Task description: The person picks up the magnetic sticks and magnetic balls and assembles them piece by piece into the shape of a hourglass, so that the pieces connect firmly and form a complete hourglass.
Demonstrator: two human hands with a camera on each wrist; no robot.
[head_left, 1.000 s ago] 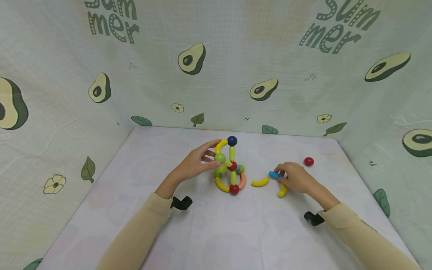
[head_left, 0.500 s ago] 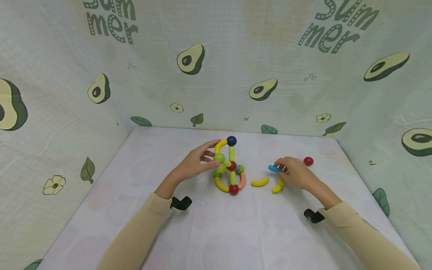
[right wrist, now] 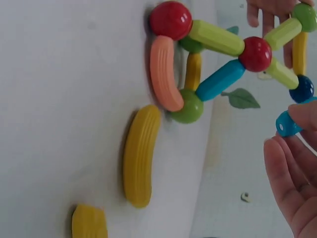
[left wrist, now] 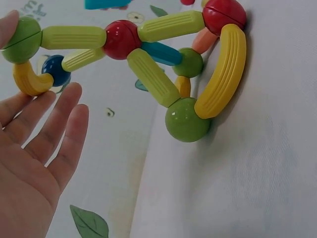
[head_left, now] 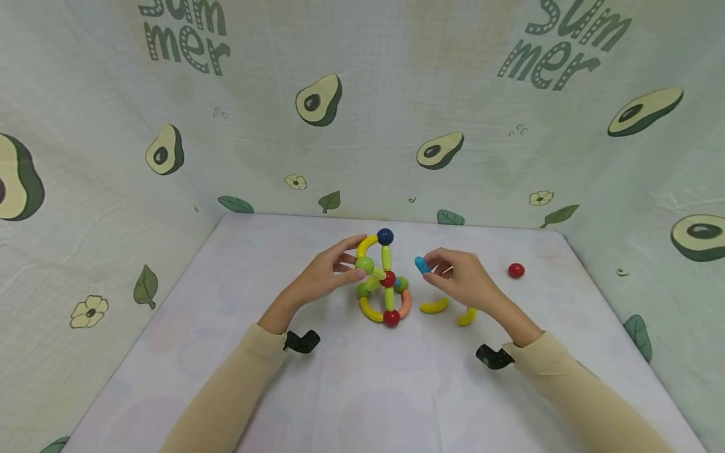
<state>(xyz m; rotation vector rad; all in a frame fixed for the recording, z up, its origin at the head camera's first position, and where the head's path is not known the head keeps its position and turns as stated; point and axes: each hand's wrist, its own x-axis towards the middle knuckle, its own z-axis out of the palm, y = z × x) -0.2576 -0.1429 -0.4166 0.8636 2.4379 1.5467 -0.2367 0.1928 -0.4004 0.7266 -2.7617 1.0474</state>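
A toy structure of magnetic rods and balls stands on the table, with a red centre ball [head_left: 387, 279] and a dark blue ball [head_left: 385, 236] on top. My left hand [head_left: 325, 274] holds it by its upper left side, thumb on the green ball [left wrist: 22, 39] and fingertips at the yellow curved rod [left wrist: 29, 79]. Raised just right of the structure, my right hand [head_left: 461, 277] pinches a short blue rod [head_left: 421, 265] between thumb and fingers. In the right wrist view this blue rod [right wrist: 288, 124] appears close to the dark blue ball, its far part covered by the thumb.
Two yellow curved rods lie on the table: one [head_left: 434, 306] beside the structure, another [head_left: 467, 317] under the right forearm side. A loose red ball [head_left: 516, 270] rests farther right. Avocado-printed cloth [head_left: 368, 176] walls the table's back and sides.
My right hand has lifted the blue rod off the table area near the yellow rods and carried it left and up toward the structure. The left hand keeps its hold, nearly still.
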